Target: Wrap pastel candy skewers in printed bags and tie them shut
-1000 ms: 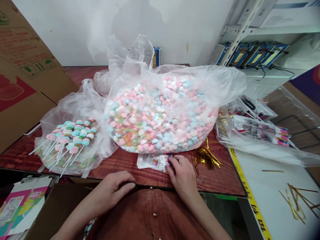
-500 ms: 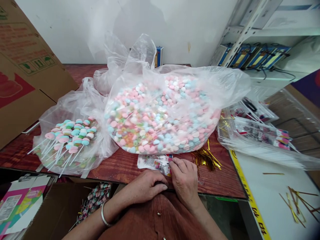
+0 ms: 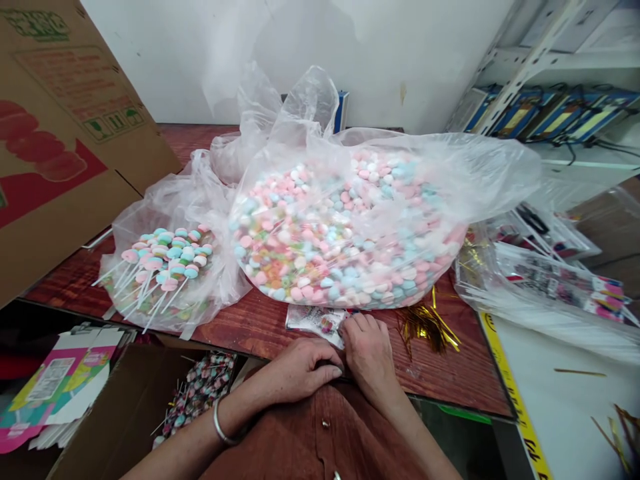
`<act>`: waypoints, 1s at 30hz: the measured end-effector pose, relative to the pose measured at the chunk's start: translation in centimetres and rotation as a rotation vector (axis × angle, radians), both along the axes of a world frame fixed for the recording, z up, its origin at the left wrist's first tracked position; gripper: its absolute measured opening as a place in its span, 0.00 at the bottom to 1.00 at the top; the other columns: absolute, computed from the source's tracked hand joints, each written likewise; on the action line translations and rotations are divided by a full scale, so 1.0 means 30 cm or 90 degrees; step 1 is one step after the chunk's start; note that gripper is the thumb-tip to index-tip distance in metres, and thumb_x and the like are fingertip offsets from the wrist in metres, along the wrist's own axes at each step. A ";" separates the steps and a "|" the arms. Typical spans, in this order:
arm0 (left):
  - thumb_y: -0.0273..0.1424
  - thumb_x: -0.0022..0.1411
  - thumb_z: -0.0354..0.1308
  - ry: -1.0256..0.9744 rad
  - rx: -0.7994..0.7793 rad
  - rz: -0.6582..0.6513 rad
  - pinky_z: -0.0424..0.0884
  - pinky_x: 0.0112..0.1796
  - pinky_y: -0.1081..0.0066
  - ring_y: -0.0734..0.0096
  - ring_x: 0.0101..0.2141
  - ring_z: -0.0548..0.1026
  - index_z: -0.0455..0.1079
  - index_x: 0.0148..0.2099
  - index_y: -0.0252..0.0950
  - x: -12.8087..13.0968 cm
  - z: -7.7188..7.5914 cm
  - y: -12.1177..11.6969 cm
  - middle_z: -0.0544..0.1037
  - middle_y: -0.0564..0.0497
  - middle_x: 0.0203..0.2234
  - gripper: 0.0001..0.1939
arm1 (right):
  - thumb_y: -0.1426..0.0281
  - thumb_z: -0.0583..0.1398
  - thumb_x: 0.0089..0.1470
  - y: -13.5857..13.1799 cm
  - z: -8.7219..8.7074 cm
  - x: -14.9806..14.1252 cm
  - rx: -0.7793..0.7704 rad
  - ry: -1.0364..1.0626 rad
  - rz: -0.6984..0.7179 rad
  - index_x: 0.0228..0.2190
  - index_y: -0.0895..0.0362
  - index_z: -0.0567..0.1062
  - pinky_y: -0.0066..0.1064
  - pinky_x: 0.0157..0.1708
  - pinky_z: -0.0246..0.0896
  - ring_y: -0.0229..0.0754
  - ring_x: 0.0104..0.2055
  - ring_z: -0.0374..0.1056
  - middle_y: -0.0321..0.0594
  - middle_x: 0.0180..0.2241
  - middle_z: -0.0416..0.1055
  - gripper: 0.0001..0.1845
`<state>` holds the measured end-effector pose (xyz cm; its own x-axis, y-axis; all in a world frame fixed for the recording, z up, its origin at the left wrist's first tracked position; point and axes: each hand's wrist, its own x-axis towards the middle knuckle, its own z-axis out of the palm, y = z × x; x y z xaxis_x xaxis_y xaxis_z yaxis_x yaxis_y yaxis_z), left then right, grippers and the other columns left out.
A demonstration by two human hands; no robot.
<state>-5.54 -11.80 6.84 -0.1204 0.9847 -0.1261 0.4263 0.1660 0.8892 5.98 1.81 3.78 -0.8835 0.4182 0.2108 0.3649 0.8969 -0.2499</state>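
My left hand rests at the table's front edge, fingers loosely bent and thumb held apart, with nothing visible in it. Just right of it, my right hand lies on the tabletop, fingers bent and its thumb hidden. Its fingertips touch or cover the right end of a small stack of printed clear packets. Behind both hands a large clear plastic bag bulges with pink, blue and white candies. To the left, striped candy lollipops on white sticks lie on a smaller plastic bag.
Gold twist ties lie right of my right hand. Further right are clear packaging sleeves and a white surface edged with yellow tape. A large carton stands left. Below the table, an open box contains wrapped lollipops.
The view has turned slightly left, so the scene sits further right. My right hand covers a little more of the packets' right end. My left hand stays at the table edge.
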 end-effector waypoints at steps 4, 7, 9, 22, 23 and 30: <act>0.27 0.64 0.56 -0.008 0.016 0.008 0.68 0.44 0.71 0.68 0.39 0.76 0.77 0.41 0.35 0.003 -0.008 -0.001 0.81 0.49 0.38 0.08 | 0.74 0.61 0.61 0.006 -0.001 0.000 -0.009 0.004 0.002 0.33 0.54 0.74 0.36 0.36 0.47 0.48 0.38 0.63 0.40 0.34 0.73 0.04; 0.27 0.64 0.57 -0.008 0.010 0.014 0.68 0.44 0.71 0.67 0.39 0.77 0.77 0.41 0.35 0.005 -0.010 -0.002 0.82 0.48 0.37 0.08 | 0.77 0.60 0.60 0.012 -0.011 -0.004 -0.009 0.016 0.012 0.29 0.54 0.74 0.36 0.36 0.46 0.47 0.37 0.62 0.39 0.32 0.73 0.09; 0.27 0.64 0.57 -0.013 0.009 0.019 0.68 0.44 0.71 0.67 0.39 0.77 0.78 0.41 0.35 0.007 -0.009 -0.003 0.82 0.48 0.37 0.08 | 0.77 0.59 0.60 0.017 -0.018 -0.004 -0.013 0.031 0.021 0.28 0.55 0.73 0.36 0.36 0.47 0.47 0.37 0.63 0.39 0.31 0.73 0.09; 0.28 0.63 0.57 -0.008 0.006 0.035 0.68 0.41 0.71 0.67 0.37 0.76 0.78 0.40 0.35 0.010 -0.020 0.000 0.81 0.48 0.35 0.08 | 0.78 0.58 0.60 0.012 -0.031 -0.046 -0.047 0.089 0.078 0.26 0.55 0.73 0.36 0.37 0.48 0.48 0.36 0.63 0.41 0.30 0.73 0.12; 0.28 0.64 0.57 -0.018 0.007 0.036 0.68 0.41 0.71 0.67 0.37 0.76 0.78 0.40 0.35 0.009 -0.017 0.000 0.81 0.47 0.35 0.08 | 0.78 0.57 0.60 0.015 -0.034 -0.047 -0.052 0.099 0.079 0.26 0.55 0.73 0.36 0.37 0.48 0.47 0.36 0.63 0.40 0.29 0.73 0.12; 0.29 0.61 0.59 -0.230 -0.002 0.098 0.68 0.42 0.68 0.65 0.37 0.75 0.78 0.41 0.36 0.019 -0.012 -0.005 0.81 0.49 0.35 0.08 | 0.75 0.54 0.65 0.033 0.040 0.007 -0.111 0.223 0.120 0.31 0.56 0.73 0.34 0.38 0.56 0.43 0.36 0.66 0.39 0.32 0.74 0.11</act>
